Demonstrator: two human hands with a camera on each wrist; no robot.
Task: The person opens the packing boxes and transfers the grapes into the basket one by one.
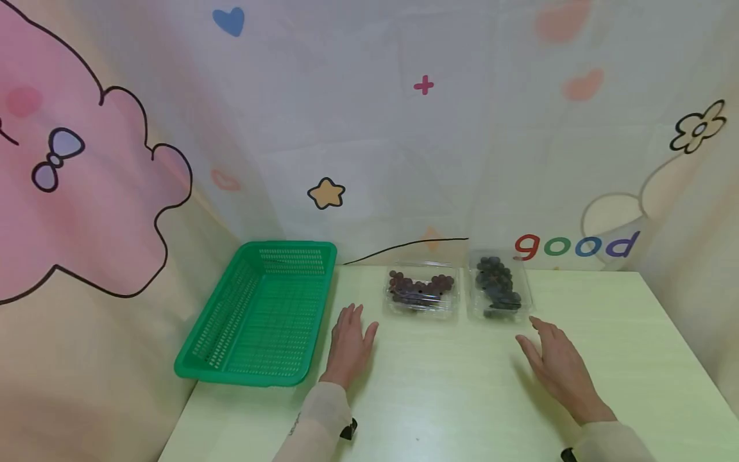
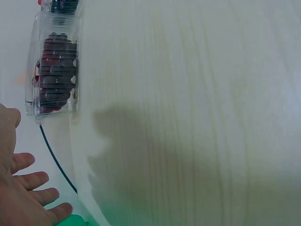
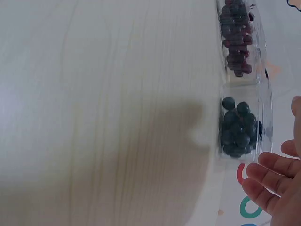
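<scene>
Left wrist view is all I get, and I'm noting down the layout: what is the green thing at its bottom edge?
Observer: It is part of a green basket with perforated walls, which the head view shows whole.

Operator: A second clear box is cut off at my top edge, and I can't make out its contents. What is inside?

Observer: The right wrist view shows what look like blue-black grapes in that clear box.

Operator: My view lacks the right hand. Where is it?

Observer: In the head view, the right hand is by that box's near right corner; whether it touches, I cannot tell.
</scene>
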